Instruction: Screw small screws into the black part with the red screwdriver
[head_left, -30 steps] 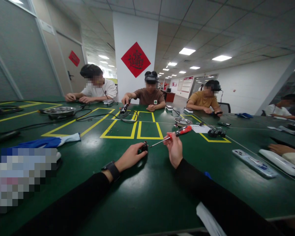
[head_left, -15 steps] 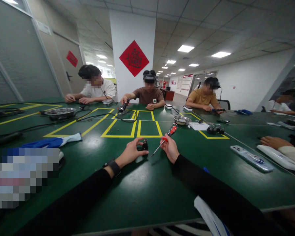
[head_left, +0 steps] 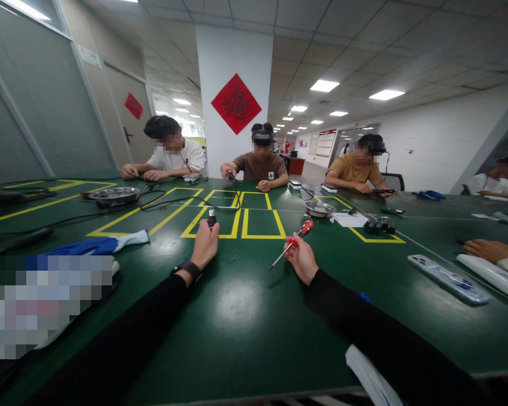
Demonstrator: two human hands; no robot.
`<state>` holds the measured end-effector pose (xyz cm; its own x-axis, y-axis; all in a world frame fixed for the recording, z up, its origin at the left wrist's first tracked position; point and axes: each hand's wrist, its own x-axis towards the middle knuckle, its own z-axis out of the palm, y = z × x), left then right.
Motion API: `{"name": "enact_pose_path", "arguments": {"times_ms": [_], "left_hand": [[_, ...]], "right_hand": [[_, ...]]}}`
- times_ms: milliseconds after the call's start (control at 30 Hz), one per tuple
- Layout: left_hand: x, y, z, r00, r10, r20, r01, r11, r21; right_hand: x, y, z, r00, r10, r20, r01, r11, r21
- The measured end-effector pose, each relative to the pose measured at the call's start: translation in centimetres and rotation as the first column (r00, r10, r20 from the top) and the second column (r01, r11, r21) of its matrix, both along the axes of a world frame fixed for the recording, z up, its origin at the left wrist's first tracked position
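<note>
My left hand (head_left: pixel 205 247) is closed around a small black cylindrical part (head_left: pixel 212 217) with a shiny top end. Its lower portion is hidden by my fingers. The hand is near the yellow taped rectangle at the middle of the green table (head_left: pixel 237 349). In my right hand (head_left: pixel 302 260) is a screwdriver (head_left: pixel 305 228) with a red and black handle. Its metal shaft slants down to the left, tip close above the tabletop. A wide gap separates the two hands.
Metal bowls (head_left: pixel 318 209) (head_left: pixel 115 195) stand farther back. Several black parts (head_left: pixel 380 226) sit at right by a white paper (head_left: pixel 349 219). A phone (head_left: pixel 449 278) lies nearer on the right, a blue glove (head_left: pixel 88 246) on the left. Cables (head_left: pixel 84 215) cross the table. Co-workers sit opposite.
My left hand has lifted the black part from between my hands and carried it left and away from me. The right hand keeps the screwdriver in much the same pose.
</note>
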<state>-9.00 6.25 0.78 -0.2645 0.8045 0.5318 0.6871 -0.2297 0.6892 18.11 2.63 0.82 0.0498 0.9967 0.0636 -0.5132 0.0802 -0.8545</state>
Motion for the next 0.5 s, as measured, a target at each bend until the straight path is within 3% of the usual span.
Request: {"name": "enact_pose_path", "arguments": {"times_ms": [133, 233, 367, 500], "left_hand": [[-6.2, 2.7, -0.5, 0.968, 0.136, -0.213, -0.155, 0.985, -0.072], [-9.6, 3.6, -1.2, 0.907, 0.123, -0.403, -0.166, 0.983, -0.074], [-12.1, 3.6, -1.6, 0.782, 0.132, -0.610, -0.207, 0.977, -0.054], [-12.8, 3.0, -1.0, 0.677, 0.134, -0.723, -0.231, 0.972, -0.036]], "right_hand": [[-0.1, -0.1, 0.1, 1.000, 0.004, 0.007, -0.004, 1.000, 0.003], [-0.2, -0.2, 0.3, 1.000, 0.010, 0.011, -0.010, 1.000, 0.003], [-0.3, -0.1, 0.1, 0.999, 0.022, 0.023, -0.022, 1.000, 0.007], [-0.2, 0.0, -0.1, 0.999, 0.037, 0.039, -0.038, 0.999, 0.023]]}}
